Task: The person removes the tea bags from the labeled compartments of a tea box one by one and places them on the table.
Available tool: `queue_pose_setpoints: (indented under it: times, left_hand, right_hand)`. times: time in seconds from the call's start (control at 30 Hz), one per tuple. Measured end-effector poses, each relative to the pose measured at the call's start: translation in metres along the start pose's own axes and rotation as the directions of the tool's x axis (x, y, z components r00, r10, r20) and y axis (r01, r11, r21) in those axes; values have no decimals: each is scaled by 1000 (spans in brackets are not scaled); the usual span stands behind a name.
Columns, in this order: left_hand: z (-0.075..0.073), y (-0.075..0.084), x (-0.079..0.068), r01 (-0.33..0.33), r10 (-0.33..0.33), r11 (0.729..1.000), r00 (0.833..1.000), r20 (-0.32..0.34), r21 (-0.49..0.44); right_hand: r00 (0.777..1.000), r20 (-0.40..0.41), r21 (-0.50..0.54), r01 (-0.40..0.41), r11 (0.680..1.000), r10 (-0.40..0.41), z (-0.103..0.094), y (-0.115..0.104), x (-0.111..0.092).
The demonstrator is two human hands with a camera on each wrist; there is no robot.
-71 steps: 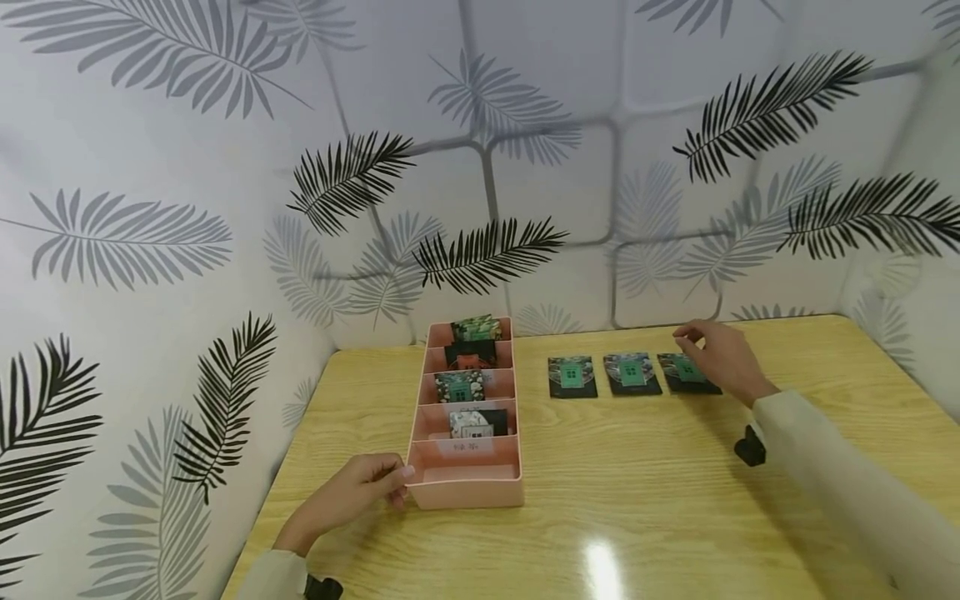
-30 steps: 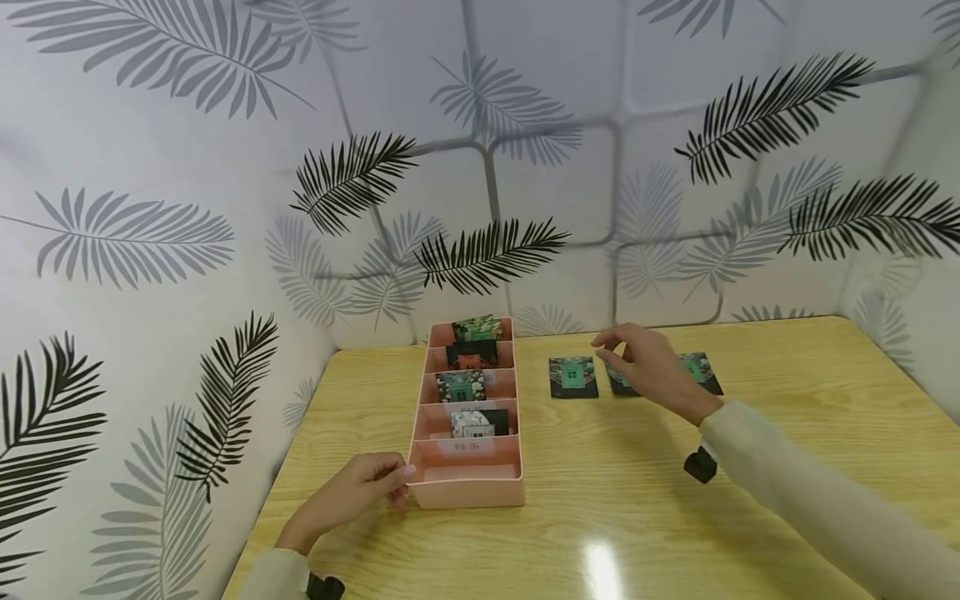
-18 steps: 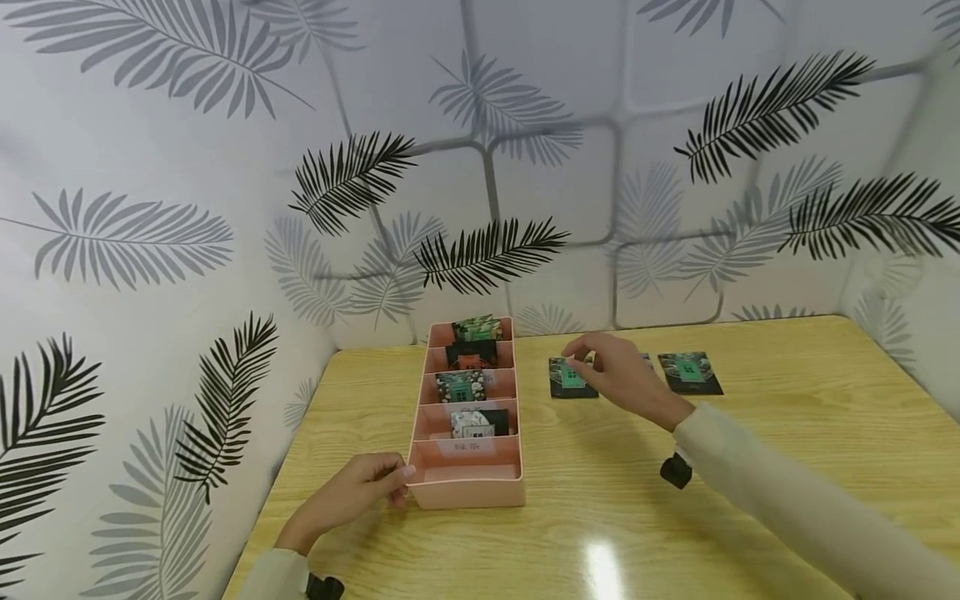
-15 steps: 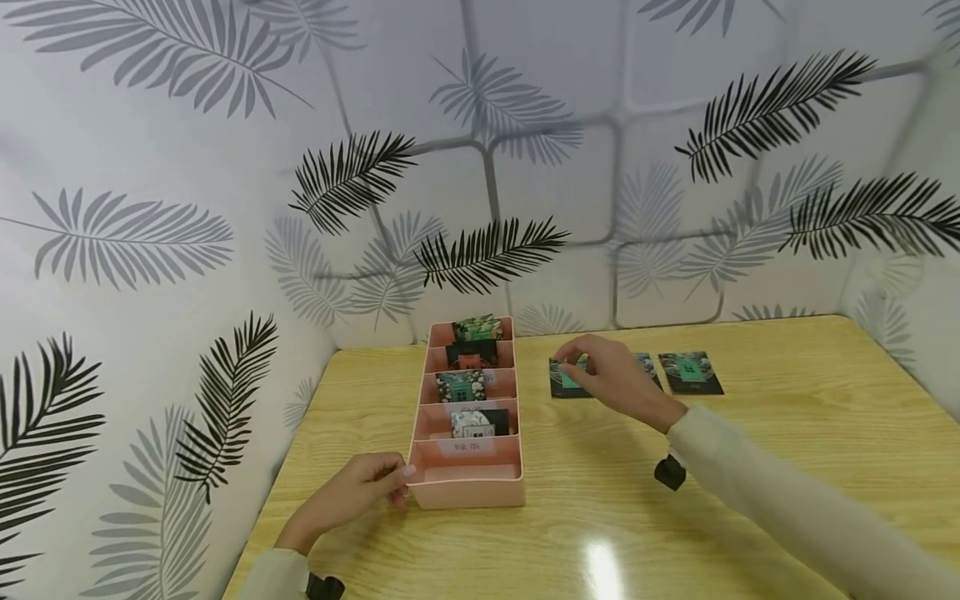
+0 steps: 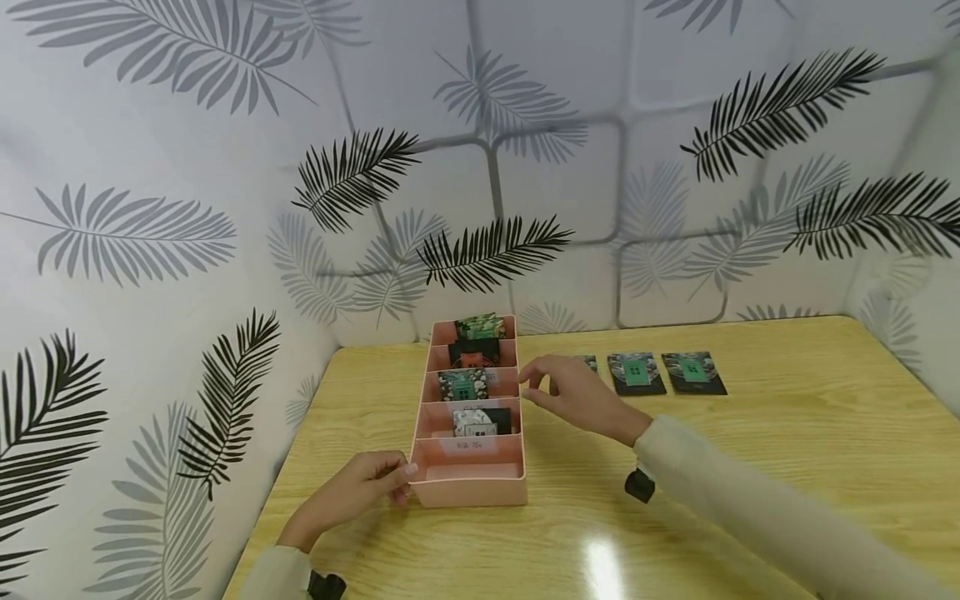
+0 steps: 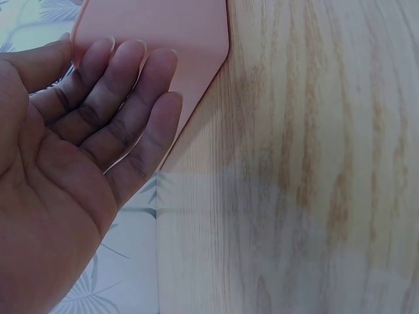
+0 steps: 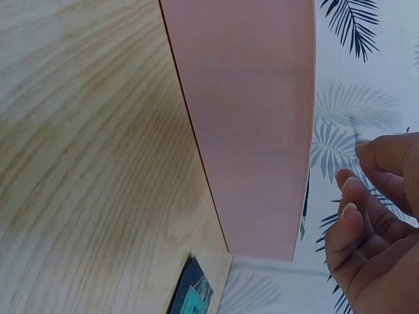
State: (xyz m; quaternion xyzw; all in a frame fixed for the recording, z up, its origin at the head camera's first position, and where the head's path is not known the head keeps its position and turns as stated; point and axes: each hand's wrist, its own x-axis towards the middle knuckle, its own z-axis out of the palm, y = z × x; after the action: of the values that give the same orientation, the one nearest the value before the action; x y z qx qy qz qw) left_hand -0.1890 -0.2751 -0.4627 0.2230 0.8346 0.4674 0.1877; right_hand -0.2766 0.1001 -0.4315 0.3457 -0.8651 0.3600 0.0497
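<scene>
A pink divided box [image 5: 471, 495] stands on the table, with small tea sachets in its rear compartments and none in the front one. My left hand [image 5: 363, 487] holds its near left corner. In the left wrist view, that hand's thumb meets the rim and its fingers lie against the outer wall. My right hand [image 5: 581, 396] hovers beside the box's right wall, fingers loosely bent, nothing between them. To its right lie a middle sachet [image 5: 636, 372] and a right sachet [image 5: 693, 372], both dark with green labels. A left sachet [image 5: 589, 362] is mostly hidden behind this hand.
The wooden table [image 5: 637, 517] runs back to a wall [image 5: 555, 167] with a leaf pattern. Paper labels are stuck inside the box, one showing on the front divider [image 5: 467, 446].
My right hand has travelled left, from the right sachet past the other two, to the box's right side. My left hand stays at the corner. The sachets keep their places.
</scene>
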Motion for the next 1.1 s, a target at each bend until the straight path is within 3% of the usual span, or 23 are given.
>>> queue_pose_setpoints:
  times: [0.33,0.6,0.8,1.1]
  left_hand:
    - [-1,0,0,1,0,1000,1000,6,-5]
    - [0,-3,0,-3,3,1000,1000,0,-11]
    - [1,-4,-1,-3,3,1000,1000,-3,-12]
    - [-1,-3,0,-6,6,1000,1000,-5,3]
  right_hand:
    - [992,119,-40,32,999,-27,18,-11,7]
    - [985,169,-138,62,989,-38,31,-23,12]
    - [989,150,-238,46,970,-10,39,-29,12]
    - [988,122,-345,-46,938,94,45,-38,12]
